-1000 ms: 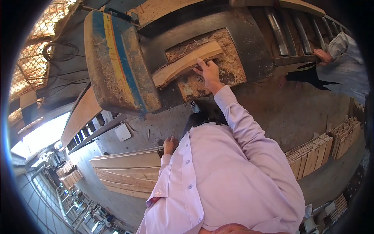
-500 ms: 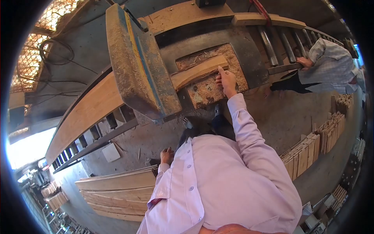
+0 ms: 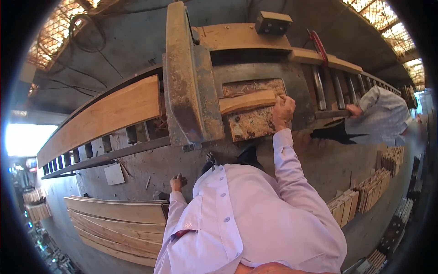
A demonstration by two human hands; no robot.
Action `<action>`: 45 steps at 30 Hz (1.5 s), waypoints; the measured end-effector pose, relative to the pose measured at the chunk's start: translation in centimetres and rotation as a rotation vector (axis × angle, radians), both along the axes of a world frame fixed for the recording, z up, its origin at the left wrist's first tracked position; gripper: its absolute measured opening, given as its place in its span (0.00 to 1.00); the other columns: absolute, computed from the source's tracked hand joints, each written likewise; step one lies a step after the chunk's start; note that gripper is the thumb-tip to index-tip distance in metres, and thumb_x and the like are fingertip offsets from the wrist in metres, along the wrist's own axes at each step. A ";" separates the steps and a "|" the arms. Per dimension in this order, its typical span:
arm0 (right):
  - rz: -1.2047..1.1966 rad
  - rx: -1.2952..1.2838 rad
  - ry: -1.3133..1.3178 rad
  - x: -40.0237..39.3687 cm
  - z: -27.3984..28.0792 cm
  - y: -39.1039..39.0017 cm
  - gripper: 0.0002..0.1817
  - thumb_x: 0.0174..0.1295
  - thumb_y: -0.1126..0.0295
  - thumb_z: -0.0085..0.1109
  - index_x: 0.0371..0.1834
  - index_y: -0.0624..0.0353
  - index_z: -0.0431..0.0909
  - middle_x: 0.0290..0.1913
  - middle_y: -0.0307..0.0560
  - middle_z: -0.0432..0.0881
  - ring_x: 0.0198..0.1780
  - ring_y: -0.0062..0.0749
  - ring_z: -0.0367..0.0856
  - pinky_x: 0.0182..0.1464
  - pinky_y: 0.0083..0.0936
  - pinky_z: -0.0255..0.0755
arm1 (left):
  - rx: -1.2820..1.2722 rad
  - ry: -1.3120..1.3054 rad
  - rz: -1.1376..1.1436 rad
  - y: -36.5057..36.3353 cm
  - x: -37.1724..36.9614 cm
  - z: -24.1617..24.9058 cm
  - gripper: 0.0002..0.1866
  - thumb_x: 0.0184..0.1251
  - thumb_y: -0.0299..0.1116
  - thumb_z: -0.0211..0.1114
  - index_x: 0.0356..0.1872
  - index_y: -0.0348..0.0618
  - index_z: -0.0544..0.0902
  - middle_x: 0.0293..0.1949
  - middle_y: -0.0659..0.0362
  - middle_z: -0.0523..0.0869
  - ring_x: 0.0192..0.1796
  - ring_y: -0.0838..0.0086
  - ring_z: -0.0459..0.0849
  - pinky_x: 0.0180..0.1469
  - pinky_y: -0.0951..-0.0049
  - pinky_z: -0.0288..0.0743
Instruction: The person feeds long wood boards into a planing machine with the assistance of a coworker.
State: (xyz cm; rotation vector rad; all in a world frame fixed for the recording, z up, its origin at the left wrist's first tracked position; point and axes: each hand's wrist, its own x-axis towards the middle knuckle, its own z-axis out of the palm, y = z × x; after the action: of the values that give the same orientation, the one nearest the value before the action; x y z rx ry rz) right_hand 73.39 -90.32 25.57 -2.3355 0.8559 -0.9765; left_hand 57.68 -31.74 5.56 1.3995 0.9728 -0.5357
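Observation:
My right hand (image 3: 284,113) is at the right end of a short, curved wooden piece (image 3: 248,101), fingers curled closed against that end. The piece lies across a sawdust-covered recess (image 3: 253,124) in the dark metal machine table (image 3: 296,77). Its left end meets the dusty machine housing (image 3: 189,96), and whatever lies behind is hidden. Away from the machine, my left hand (image 3: 178,182) hangs low beside my body with fingers partly extended, holding nothing visible. Below it is a stack of long boards (image 3: 116,223).
Left of the housing, a wide board (image 3: 105,116) lies on a roller conveyor (image 3: 107,144). More rollers (image 3: 318,89) run right, where a co-worker (image 3: 381,116) rests a hand by the frame. A red clamp (image 3: 319,48) grips a wooden strip behind. Stacked wood (image 3: 358,201) stands right.
My right hand has gone from beside the wooden piece to its right end, fingers now curled against it. The view has turned, and my left hand appears farther from my body.

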 end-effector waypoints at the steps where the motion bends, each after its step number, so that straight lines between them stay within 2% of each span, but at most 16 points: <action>1: 0.016 -0.090 -0.011 0.3 -0.1 -0.7 0.10 0.64 0.63 0.67 0.43 0.56 0.84 0.53 0.48 0.82 0.55 0.45 0.78 0.59 0.39 0.72 | -0.017 0.001 0.020 -0.8 -0.4 -0.3 0.20 0.74 0.38 0.64 0.52 0.28 0.78 0.39 0.42 0.89 0.33 0.55 0.91 0.34 0.61 0.87; 2: 0.032 -0.024 -0.004 0.4 -0.2 -1.2 0.12 0.64 0.62 0.66 0.44 0.57 0.85 0.54 0.48 0.82 0.59 0.46 0.76 0.64 0.41 0.68 | -0.033 0.005 0.041 -1.3 -1.0 -0.9 0.20 0.73 0.38 0.64 0.53 0.28 0.78 0.39 0.42 0.89 0.34 0.55 0.91 0.34 0.61 0.87; 5: 0.047 0.031 0.044 0.3 -0.4 -1.8 0.14 0.66 0.61 0.65 0.47 0.57 0.85 0.56 0.49 0.82 0.61 0.46 0.75 0.65 0.41 0.68 | -0.078 -0.008 -0.024 -2.2 -3.4 -2.9 0.21 0.72 0.39 0.66 0.53 0.28 0.78 0.39 0.43 0.90 0.33 0.56 0.91 0.34 0.62 0.87; 11: 0.161 -0.122 0.116 0.3 -2.6 -2.7 0.20 0.70 0.54 0.62 0.55 0.56 0.85 0.65 0.56 0.77 0.70 0.52 0.69 0.72 0.45 0.61 | 0.132 0.104 -0.134 -3.9 -5.8 -1.8 0.19 0.73 0.41 0.65 0.47 0.30 0.82 0.37 0.46 0.90 0.32 0.59 0.91 0.32 0.63 0.85; 17: 0.174 -0.123 0.158 0.2 -3.6 -2.1 0.24 0.72 0.50 0.58 0.60 0.55 0.83 0.72 0.58 0.70 0.75 0.56 0.62 0.76 0.49 0.53 | 0.093 0.062 0.092 -3.1 -5.0 0.4 0.16 0.73 0.39 0.64 0.43 0.30 0.82 0.34 0.48 0.90 0.30 0.63 0.90 0.31 0.65 0.85; 20: 0.197 -0.140 0.175 -0.2 -3.8 -1.8 0.23 0.73 0.49 0.56 0.60 0.53 0.84 0.75 0.57 0.67 0.77 0.54 0.58 0.78 0.48 0.49 | 0.150 -0.152 0.118 -1.1 -3.4 0.6 0.16 0.74 0.38 0.64 0.44 0.30 0.82 0.35 0.49 0.90 0.29 0.65 0.89 0.31 0.67 0.84; 23: 0.204 -0.173 0.184 0.0 -4.1 -2.1 0.23 0.73 0.49 0.56 0.59 0.52 0.84 0.75 0.56 0.67 0.77 0.54 0.58 0.78 0.48 0.49 | 0.390 -0.316 -0.002 -0.7 1.0 7.2 0.15 0.75 0.37 0.63 0.46 0.31 0.83 0.36 0.50 0.89 0.31 0.67 0.89 0.33 0.69 0.84; 25: 0.195 -0.197 0.192 -0.1 -4.4 -2.0 0.23 0.74 0.48 0.55 0.58 0.52 0.85 0.74 0.56 0.68 0.77 0.54 0.59 0.78 0.48 0.50 | 0.379 -0.468 0.047 -2.3 4.8 13.7 0.14 0.77 0.35 0.61 0.48 0.32 0.82 0.37 0.51 0.89 0.34 0.70 0.89 0.37 0.72 0.84; 27: 0.177 -0.228 0.197 0.0 -4.4 -1.8 0.23 0.74 0.47 0.54 0.57 0.52 0.86 0.74 0.57 0.69 0.76 0.56 0.61 0.76 0.47 0.52 | 0.213 -0.605 0.093 -3.9 8.8 18.5 0.12 0.78 0.33 0.60 0.49 0.31 0.82 0.38 0.52 0.89 0.38 0.72 0.89 0.40 0.73 0.84; 29: 0.176 -0.240 0.204 0.1 -4.4 -1.8 0.23 0.74 0.48 0.54 0.55 0.53 0.87 0.74 0.58 0.69 0.75 0.55 0.62 0.76 0.47 0.53 | 0.115 -0.711 0.045 -6.1 12.7 22.7 0.12 0.79 0.32 0.59 0.51 0.33 0.83 0.39 0.54 0.89 0.40 0.73 0.89 0.43 0.74 0.84; 31: 0.173 -0.246 0.199 0.0 -4.3 -1.6 0.23 0.74 0.48 0.54 0.53 0.54 0.87 0.73 0.58 0.70 0.75 0.55 0.63 0.76 0.47 0.53 | 0.136 -0.806 -0.088 -7.5 16.3 22.2 0.15 0.76 0.36 0.63 0.52 0.33 0.83 0.43 0.52 0.90 0.42 0.70 0.89 0.45 0.70 0.84; 34: 0.173 -0.230 0.175 0.1 -4.3 -1.5 0.23 0.73 0.47 0.55 0.50 0.54 0.88 0.73 0.58 0.70 0.74 0.54 0.64 0.75 0.46 0.54 | 0.640 -0.888 -0.389 -9.3 20.5 22.5 0.18 0.74 0.38 0.66 0.54 0.33 0.82 0.44 0.50 0.90 0.44 0.68 0.90 0.47 0.69 0.83; 37: 0.184 -0.192 0.171 -0.4 -4.5 -2.0 0.22 0.72 0.47 0.56 0.50 0.54 0.87 0.74 0.57 0.69 0.75 0.54 0.62 0.76 0.47 0.52 | 0.722 -0.734 -0.548 -9.5 23.6 19.8 0.21 0.72 0.38 0.68 0.56 0.32 0.82 0.45 0.48 0.90 0.45 0.67 0.90 0.47 0.68 0.83; 38: 0.189 -0.185 0.168 -0.3 -5.0 -2.4 0.22 0.72 0.48 0.56 0.49 0.54 0.87 0.75 0.57 0.68 0.76 0.54 0.61 0.77 0.47 0.51 | 0.559 -0.710 -0.523 -9.2 24.7 18.3 0.20 0.72 0.38 0.67 0.55 0.31 0.83 0.44 0.49 0.90 0.46 0.67 0.90 0.42 0.68 0.85; 41: 0.176 -0.129 0.174 -0.5 -4.2 -2.4 0.22 0.71 0.48 0.58 0.48 0.55 0.87 0.76 0.56 0.66 0.77 0.54 0.59 0.77 0.47 0.50 | 0.212 -0.467 -0.463 -9.0 25.5 19.0 0.20 0.71 0.37 0.68 0.54 0.30 0.83 0.43 0.51 0.90 0.45 0.67 0.90 0.37 0.69 0.87; 45: 0.190 -0.119 0.201 -0.5 -4.3 -2.7 0.23 0.70 0.46 0.59 0.47 0.57 0.87 0.76 0.56 0.65 0.77 0.54 0.58 0.77 0.46 0.49 | 0.206 -0.601 -0.323 -9.0 24.6 19.1 0.19 0.69 0.36 0.69 0.52 0.28 0.85 0.40 0.49 0.90 0.36 0.69 0.90 0.31 0.70 0.86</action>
State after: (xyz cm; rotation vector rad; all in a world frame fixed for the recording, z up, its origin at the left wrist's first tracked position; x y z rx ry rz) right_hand 72.85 -93.00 21.25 -2.5953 0.6489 -0.7419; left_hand 82.32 -40.78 24.68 1.7777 0.3233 -0.2209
